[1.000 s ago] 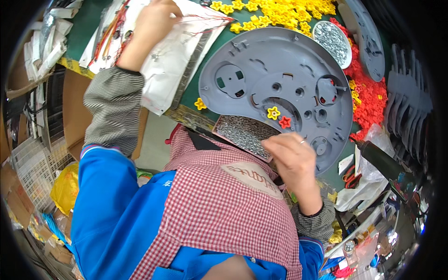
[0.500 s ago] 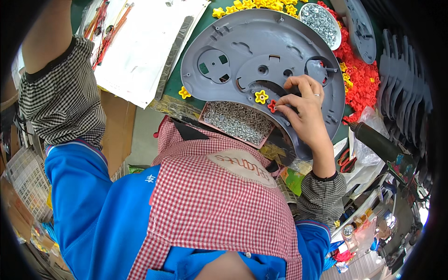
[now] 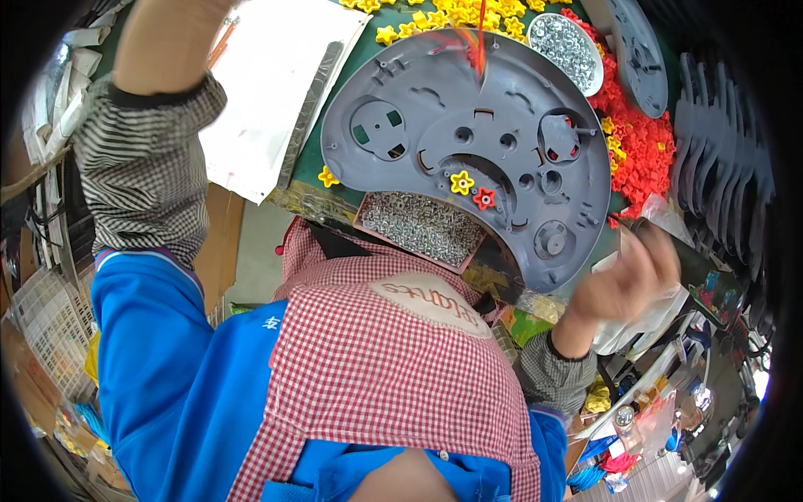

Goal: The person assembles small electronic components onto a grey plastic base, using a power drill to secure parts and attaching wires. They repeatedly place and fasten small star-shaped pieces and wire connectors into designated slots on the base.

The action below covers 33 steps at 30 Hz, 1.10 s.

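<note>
A grey curved plastic shell point(image 3: 443, 109) lies on the green table. Near its inner curved edge sit a yellow star piece point(image 3: 462, 182) and a red star piece point(image 3: 484, 198), each with a small metal part at its centre. My left forearm stretches past the top edge, so that hand is out of sight. Red wires point(image 3: 481, 50), smeared by motion, hang over the shell's far rim. My right hand point(image 3: 631, 276) is off the shell's right side, over a dark cylindrical tool point(image 3: 698, 266). Its fingers are blurred, and whether they grip the tool is unclear.
A pink tray of small screws point(image 3: 418, 230) stands against the shell's near side. Beyond are loose yellow stars point(image 3: 456, 15), a white bowl of metal parts point(image 3: 566, 52) and a red heap point(image 3: 642, 159). Grey parts point(image 3: 723, 159) stack at right; white sheets point(image 3: 276, 92) lie left.
My right hand has left the red star and moved right to the dark tool. My left forearm has shifted right and up. Red wires have moved from the white sheets to above the shell.
</note>
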Each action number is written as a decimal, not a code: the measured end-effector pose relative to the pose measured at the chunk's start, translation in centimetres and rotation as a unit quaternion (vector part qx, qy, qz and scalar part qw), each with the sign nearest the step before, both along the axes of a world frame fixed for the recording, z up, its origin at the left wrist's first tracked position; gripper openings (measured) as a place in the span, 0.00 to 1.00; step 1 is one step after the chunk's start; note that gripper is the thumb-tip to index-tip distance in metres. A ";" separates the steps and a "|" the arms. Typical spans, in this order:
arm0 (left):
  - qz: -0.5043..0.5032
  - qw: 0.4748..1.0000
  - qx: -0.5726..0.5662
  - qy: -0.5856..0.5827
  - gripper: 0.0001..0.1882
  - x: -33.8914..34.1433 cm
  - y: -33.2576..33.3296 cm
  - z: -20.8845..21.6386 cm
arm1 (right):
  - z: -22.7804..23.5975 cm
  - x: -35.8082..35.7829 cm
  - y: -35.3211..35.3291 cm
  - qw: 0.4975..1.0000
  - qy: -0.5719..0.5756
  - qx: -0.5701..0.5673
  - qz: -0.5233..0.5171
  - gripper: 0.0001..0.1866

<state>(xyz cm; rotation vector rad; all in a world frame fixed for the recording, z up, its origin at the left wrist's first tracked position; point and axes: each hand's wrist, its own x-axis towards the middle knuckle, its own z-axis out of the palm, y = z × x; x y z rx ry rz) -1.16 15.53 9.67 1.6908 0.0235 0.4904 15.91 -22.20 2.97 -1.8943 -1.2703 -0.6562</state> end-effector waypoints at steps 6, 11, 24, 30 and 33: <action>-0.030 0.948 -0.308 0.071 0.06 0.3 -5.0 -5.6 | -4.3 8.7 -6.8 0.963 0.096 0.235 -0.093 0.30; -0.021 0.945 -0.328 0.002 0.05 0.8 -7.4 -7.2 | -4.7 8.5 -5.1 0.951 0.239 0.195 -0.004 0.32; 0.057 0.982 0.153 0.098 0.15 -0.5 -15.1 -8.2 | -1.0 -8.5 0.6 0.766 0.539 0.176 0.302 0.46; 0.068 0.983 0.146 0.087 0.09 -2.0 -16.9 -9.4 | -4.5 -9.4 1.4 0.799 0.497 0.119 0.317 0.42; 0.079 0.983 0.110 0.123 0.07 -1.8 -17.4 -9.8 | -4.2 -9.9 2.4 0.791 0.522 0.112 0.297 0.42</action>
